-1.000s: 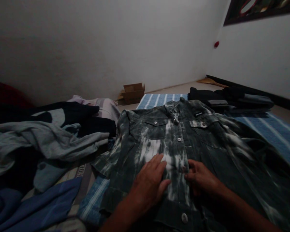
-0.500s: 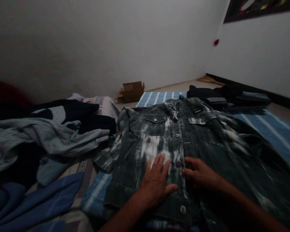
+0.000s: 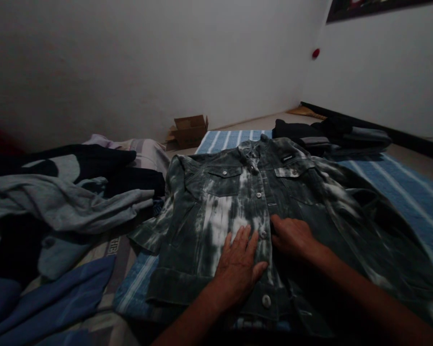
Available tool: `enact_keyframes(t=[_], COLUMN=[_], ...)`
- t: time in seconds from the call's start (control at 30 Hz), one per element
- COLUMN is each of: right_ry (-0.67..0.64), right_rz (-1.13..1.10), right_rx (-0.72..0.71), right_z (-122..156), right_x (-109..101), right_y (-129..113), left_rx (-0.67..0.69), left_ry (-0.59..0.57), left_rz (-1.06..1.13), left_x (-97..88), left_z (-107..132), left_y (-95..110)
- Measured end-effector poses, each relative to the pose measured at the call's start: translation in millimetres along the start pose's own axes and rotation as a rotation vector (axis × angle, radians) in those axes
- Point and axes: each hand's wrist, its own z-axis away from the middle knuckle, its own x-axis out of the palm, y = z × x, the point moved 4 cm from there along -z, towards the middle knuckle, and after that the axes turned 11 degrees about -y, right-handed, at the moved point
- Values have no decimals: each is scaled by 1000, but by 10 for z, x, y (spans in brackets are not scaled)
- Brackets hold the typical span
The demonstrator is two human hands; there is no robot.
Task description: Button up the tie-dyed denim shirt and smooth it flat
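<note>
Cardboard box (image 3: pixel 191 137) near pale wall (image 3: pixel 202 57)

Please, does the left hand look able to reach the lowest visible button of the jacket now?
Probably yes. The left hand lies on the jacket close above the lowest visible button. Nothing covers that button, and the right hand is higher up, out of the way.

The left forearm (image 3: pixel 193 315), bare, is reaching in from the lower edge of the view. The left hand (image 3: pixel 238 263) is lying palm down, its fingers extending forward and slightly parted, its thumb angling rightward. The right forearm (image 3: pixel 361 288), also bare, is slanting in from the lower right. The right hand (image 3: pixel 292 236) is curling its fingers under, fingertips hidden.
</note>
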Motion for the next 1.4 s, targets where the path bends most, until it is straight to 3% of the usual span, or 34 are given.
enact_keyframes(t=[0.3,0.57,0.7,0.8,0.9,0.97,1.1,1.27,1.4], right_ry=[17,329,245,261,352,377,256,199,169], right_rz=[-48,-432,-322,-466,-632,-629,-509,-577,-646], right_rx=[37,-1,24,-72,-128,-122,-136,-207,-264], right_z=[-51,57,-102,-185,-178,-166,-169,29,313], right_x=[2,-274,-43,105,72,9,-11,65,155], right_y=[-2,87,41,81,143,147,98,147,161], left_rx=[-9,-18,-22,-13,-8,-5,27,175,186], left_ry=[-55,1,26,48,82,94,80,166,167], left_rz=[8,13,5,-4,-7,-5,30,218,298], left_x=[-7,-6,-22,-15,4,7,-49,-204,-246], left_z=[0,6,16,25,25,26,66,197,244], left_y=[4,15,20,29,29,27,52,160,189])
